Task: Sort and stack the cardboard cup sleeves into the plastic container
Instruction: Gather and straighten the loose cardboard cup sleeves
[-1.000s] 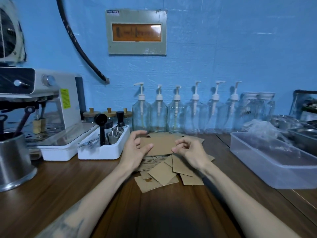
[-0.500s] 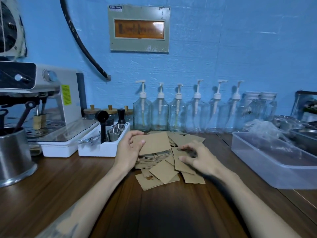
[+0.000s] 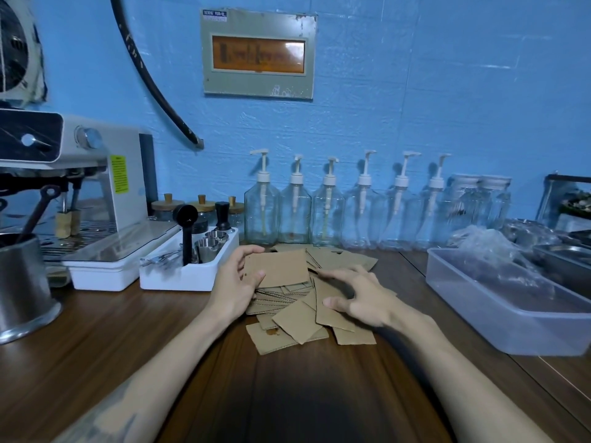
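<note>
Gripping a small stack of flat sleeves [image 3: 276, 268] by its left edge, the left hand [image 3: 235, 287] has fingers curled round it. Right hand [image 3: 358, 297] spread, fingertips resting on the loose pile [image 3: 303, 321] on the wooden counter [image 3: 128, 346]; plastic container [image 3: 505, 302] well right.

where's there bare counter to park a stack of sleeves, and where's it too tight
Bare wood lies between the loose sleeves and the plastic container, and in front of the pile near the forearms. Left of the left hand, wood shows before the white tray. The back, along the pump bottles, is crowded.
</note>
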### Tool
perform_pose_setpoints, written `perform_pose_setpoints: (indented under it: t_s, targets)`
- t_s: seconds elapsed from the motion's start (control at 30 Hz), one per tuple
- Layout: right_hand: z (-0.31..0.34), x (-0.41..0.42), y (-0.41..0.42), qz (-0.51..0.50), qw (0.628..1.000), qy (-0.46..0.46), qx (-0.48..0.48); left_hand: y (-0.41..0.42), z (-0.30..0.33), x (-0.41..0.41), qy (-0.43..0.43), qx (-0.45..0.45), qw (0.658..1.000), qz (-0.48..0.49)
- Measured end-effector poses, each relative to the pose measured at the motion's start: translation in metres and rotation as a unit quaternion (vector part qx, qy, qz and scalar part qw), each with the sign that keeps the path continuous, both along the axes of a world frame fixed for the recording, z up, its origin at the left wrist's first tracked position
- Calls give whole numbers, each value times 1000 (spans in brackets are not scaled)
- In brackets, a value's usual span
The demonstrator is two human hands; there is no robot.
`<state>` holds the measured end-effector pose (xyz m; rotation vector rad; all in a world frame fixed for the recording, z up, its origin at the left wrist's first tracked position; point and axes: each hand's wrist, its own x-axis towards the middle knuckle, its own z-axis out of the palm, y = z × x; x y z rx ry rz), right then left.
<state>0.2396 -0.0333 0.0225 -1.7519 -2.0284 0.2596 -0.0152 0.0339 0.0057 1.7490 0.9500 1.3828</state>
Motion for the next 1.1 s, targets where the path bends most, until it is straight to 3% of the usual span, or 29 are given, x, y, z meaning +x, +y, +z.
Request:
perform_pose_setpoints:
  t_s: [0.27,0.47,0.7,0.77,1.1]
  targets:
    - [6,-2,-1,-16,999,-5,48,-3,0,0,4,4,1000,-8]
    - [16,7,-6,2,973,228,-26,-6,1,1,-12,5,1000,-19]
    - [24,3,-10,-63,873,478,70,-7,4,2,-39,-22,999,-19]
    - [22,-5,-9,-60,867,486,88,-8,4,3,-35,-22,999,-22]
    - [9,-41,3,-2,921,360,148,-15,3,9,34,8,997,-66]
